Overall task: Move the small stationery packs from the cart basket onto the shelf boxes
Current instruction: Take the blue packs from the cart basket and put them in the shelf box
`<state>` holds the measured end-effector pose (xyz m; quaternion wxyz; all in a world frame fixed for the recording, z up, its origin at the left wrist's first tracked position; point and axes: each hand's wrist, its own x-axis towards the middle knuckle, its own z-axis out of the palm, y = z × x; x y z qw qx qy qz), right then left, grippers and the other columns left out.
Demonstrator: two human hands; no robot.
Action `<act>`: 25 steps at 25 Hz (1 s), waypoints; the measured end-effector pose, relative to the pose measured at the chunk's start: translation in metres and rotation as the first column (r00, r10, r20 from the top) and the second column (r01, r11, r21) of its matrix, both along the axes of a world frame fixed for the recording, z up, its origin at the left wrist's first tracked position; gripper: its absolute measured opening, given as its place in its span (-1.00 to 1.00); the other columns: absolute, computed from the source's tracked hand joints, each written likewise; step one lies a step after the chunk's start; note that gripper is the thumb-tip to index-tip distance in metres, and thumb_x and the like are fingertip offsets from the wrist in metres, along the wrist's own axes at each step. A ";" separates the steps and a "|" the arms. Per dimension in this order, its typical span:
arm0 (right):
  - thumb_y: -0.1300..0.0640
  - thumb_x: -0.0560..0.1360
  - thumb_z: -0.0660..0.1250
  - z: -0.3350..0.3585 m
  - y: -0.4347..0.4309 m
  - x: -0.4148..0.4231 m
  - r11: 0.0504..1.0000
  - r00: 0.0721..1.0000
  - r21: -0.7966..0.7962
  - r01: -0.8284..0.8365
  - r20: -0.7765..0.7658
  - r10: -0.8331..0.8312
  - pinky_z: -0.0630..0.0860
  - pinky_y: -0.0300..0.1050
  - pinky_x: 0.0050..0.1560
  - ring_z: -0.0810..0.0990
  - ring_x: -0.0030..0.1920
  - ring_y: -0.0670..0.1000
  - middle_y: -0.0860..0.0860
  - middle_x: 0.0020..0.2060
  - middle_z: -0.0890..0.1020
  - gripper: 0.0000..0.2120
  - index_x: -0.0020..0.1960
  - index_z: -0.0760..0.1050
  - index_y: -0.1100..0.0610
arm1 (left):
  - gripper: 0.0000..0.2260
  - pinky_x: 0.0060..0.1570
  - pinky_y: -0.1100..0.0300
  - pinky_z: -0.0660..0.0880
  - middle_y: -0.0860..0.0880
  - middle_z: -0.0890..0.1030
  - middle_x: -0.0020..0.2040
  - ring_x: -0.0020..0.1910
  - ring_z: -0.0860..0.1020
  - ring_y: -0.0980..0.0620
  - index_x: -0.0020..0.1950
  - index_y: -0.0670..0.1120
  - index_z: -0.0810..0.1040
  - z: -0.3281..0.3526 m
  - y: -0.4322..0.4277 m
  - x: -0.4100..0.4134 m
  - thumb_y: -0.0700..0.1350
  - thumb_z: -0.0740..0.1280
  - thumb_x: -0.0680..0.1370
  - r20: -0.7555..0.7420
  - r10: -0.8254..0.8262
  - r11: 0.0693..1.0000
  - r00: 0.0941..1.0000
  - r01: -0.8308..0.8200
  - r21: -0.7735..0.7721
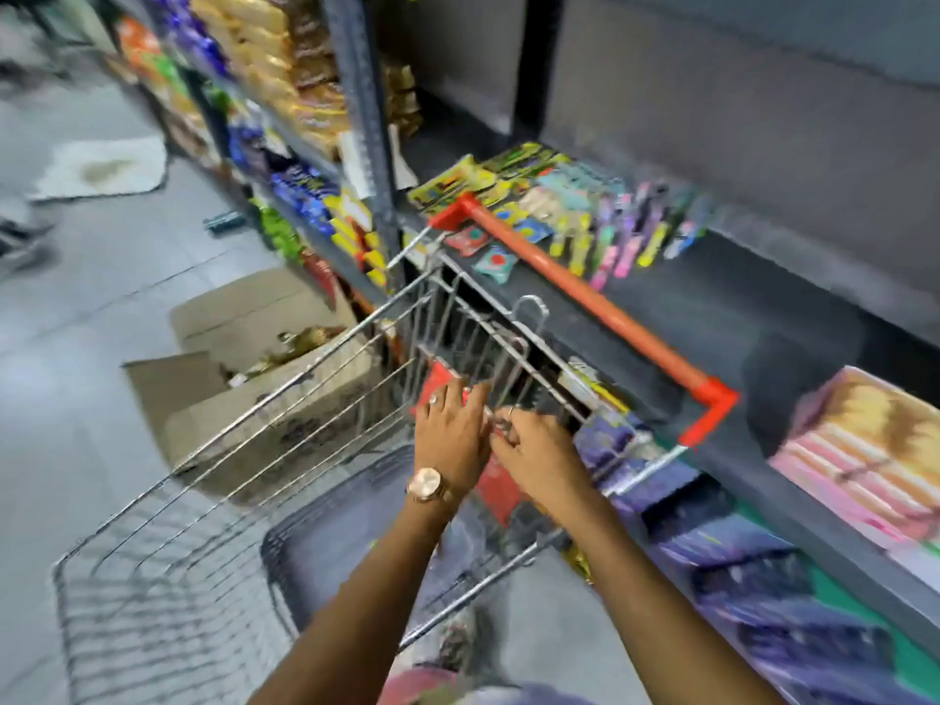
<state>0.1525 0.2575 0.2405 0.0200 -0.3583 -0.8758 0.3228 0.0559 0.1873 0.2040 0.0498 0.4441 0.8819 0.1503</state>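
Stationery packs [529, 221]: many shelved already; red packs [501, 488] remain in cart basket [315, 399]. Left hand [452, 429] and right hand [541, 457] meet over them; grip unclear through blur.

We cannot read any label on the blurred packs on the shelf [575, 216], nor tell what the red packs [496, 488] are under our 2 hands. Our left hand [452, 432] and right hand [541, 457] blur together at the fingertips, so any grip stays unclear. The cart basket [168, 577] smears at the frame's lower left.
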 end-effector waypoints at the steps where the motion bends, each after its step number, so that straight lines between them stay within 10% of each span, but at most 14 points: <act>1: 0.07 0.49 0.26 -0.020 -0.009 -0.012 0.994 0.991 -0.078 -0.076 0.106 0.084 0.53 0.02 0.07 0.60 0.10 0.22 0.21 0.04 0.66 -0.71 0.16 0.56 0.10 | -0.58 0.15 -0.03 0.42 -0.09 0.42 0.37 0.29 0.43 -0.16 0.39 0.02 0.36 -0.023 -0.023 -0.008 0.00 0.25 0.53 0.084 0.057 0.992 0.995 -0.047 -0.113; 8: 0.20 0.54 0.24 -0.164 -0.038 -0.059 0.889 0.791 -0.453 -0.067 0.519 0.324 0.35 -0.17 -0.28 0.59 -0.02 0.12 0.38 -0.16 0.57 -0.69 0.18 0.53 0.37 | -0.49 0.31 -0.07 0.41 -0.22 0.38 0.39 0.35 0.40 -0.23 0.43 -0.12 0.28 -0.178 -0.162 -0.028 -0.08 0.34 0.52 0.399 0.486 0.737 0.777 -0.119 -0.666; 14: 0.25 0.54 0.28 -0.278 -0.060 -0.062 0.630 0.737 -0.576 0.521 0.676 0.009 0.41 -0.25 -0.42 0.47 -0.45 -0.04 0.01 -0.46 0.48 -0.83 -0.20 0.37 0.10 | -0.53 0.17 -0.08 0.45 -0.19 0.38 0.35 0.28 0.44 -0.22 0.44 -0.10 0.27 -0.251 -0.160 -0.022 -0.09 0.26 0.55 0.401 0.444 0.765 0.801 -0.105 -0.636; 17: 0.14 0.42 0.43 -0.323 -0.077 -0.078 0.541 0.760 -0.600 0.590 0.639 -0.120 0.55 -0.08 -0.06 0.53 -0.19 0.07 0.11 -0.20 0.51 -0.86 -0.15 0.48 0.14 | -0.67 0.17 -0.09 0.41 -0.21 0.44 0.31 0.23 0.46 -0.25 0.35 -0.17 0.36 -0.279 -0.133 -0.039 -0.15 0.18 0.59 0.415 0.385 0.861 0.824 -0.157 -0.484; 19: 0.11 0.38 0.46 -0.346 -0.085 -0.080 0.656 0.749 -0.470 0.590 0.623 -0.228 0.55 0.01 0.09 0.62 0.04 0.16 0.24 -0.01 0.61 -0.68 0.06 0.58 0.27 | -0.67 0.18 -0.08 0.39 -0.23 0.47 0.28 0.22 0.46 -0.26 0.34 -0.20 0.38 -0.289 -0.110 -0.055 -0.14 0.19 0.59 0.459 0.320 0.909 0.829 -0.133 -0.395; 23: 0.17 0.44 0.43 -0.362 -0.087 -0.075 0.828 0.780 -0.362 0.429 0.611 -0.137 0.24 -0.32 -0.37 0.43 -0.10 0.01 0.11 -0.39 0.42 -0.65 -0.43 0.35 0.15 | -0.62 0.10 -0.06 0.41 -0.24 0.51 0.22 0.20 0.46 -0.25 0.30 -0.17 0.40 -0.302 -0.071 -0.074 -0.04 0.29 0.53 0.462 0.182 0.920 0.868 0.016 -0.392; 25: 0.12 0.39 0.49 -0.353 -0.081 -0.074 0.816 0.779 -0.377 0.439 0.613 -0.136 0.44 -0.23 -0.23 0.51 -0.07 0.03 0.10 -0.30 0.49 -0.76 -0.22 0.56 0.30 | -0.54 0.07 -0.03 0.45 -0.24 0.53 0.21 0.21 0.46 -0.25 0.26 -0.15 0.42 -0.307 -0.059 -0.076 0.07 0.38 0.47 0.440 0.225 0.901 0.869 -0.014 -0.434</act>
